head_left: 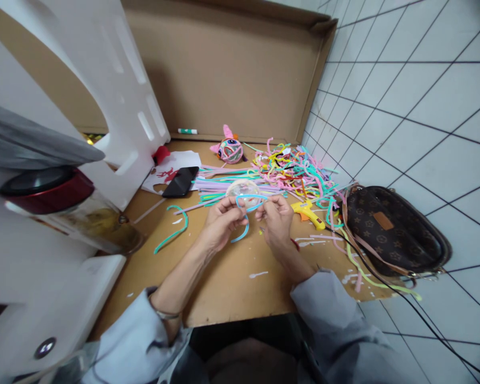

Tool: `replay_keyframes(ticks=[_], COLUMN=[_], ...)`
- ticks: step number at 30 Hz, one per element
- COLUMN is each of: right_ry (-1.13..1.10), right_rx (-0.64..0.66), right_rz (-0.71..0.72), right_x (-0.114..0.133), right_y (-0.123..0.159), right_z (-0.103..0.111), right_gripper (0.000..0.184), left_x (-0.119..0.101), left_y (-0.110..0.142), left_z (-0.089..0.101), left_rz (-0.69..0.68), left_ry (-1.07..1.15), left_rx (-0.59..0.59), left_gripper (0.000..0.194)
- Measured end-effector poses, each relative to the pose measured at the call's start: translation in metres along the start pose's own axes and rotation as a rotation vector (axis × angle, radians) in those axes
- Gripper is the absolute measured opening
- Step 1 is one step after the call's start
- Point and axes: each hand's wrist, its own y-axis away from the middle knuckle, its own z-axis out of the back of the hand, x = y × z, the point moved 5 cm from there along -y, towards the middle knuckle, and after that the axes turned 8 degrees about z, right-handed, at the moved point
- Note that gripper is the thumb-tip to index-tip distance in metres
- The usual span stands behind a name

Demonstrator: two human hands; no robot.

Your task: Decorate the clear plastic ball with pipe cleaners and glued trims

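Light-blue fuzzy stem (pixel 256 206), bent into loop, between left fingers (pixel 233 215) and right fingers (pixel 279 205), tail curling down.

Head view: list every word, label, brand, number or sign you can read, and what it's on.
No text can be read.
Bag: repeating star-like marks; any letters too small.
Glue gun: dark marks, too blurred.
Marker: any print too small.
Round badge, lower left: pale mark, unreadable.

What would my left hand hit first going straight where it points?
Past the blue pipe cleaner it pinches, your left hand would probably meet the clear round object first, though depth is hard to judge.
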Motion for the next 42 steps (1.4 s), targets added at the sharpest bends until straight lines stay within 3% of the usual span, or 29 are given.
replay_keyframes(ticks=[13,22,26,29,36,42], right_ry=[-0.060,0.151,0.166,0.145,0.124,0.126], right_rx=[0.048,0.396,0.489,0.492,0.439,0.443], right_rz=[-0.042,-0.039,-0.128,-0.174,-0.053,-0.054], right_x=[0.002,0.004,-0.001,-0.004,0.001,0.005], right_y=[0.001,0.009,0.011,0.012,0.008,0.010], right_z=[-0.001,-0.014,-0.016,-0.015,-0.014,-0.014], right_gripper=[0.018,0.022,0.025,0.026,0.022,0.022], left_x=[-0.003,-0.008,-0.011,-0.012,-0.009,-0.006], left_y=[0.000,-0.002,-0.001,-0.001,-0.002,-0.004], left_z=[0.001,0.004,0.004,0.005,0.008,0.008], left_rz=[0.002,-0.021,-0.048,-0.068,-0.070,-0.078], left_ry=[0.043,0.079,0.066,0.034,0.000,-0.014], left_rx=[-0.033,-0.032,-0.020,-0.005,0.008,0.021], left_gripper=[0.030,0.033,0.032,0.032,0.035,0.036])
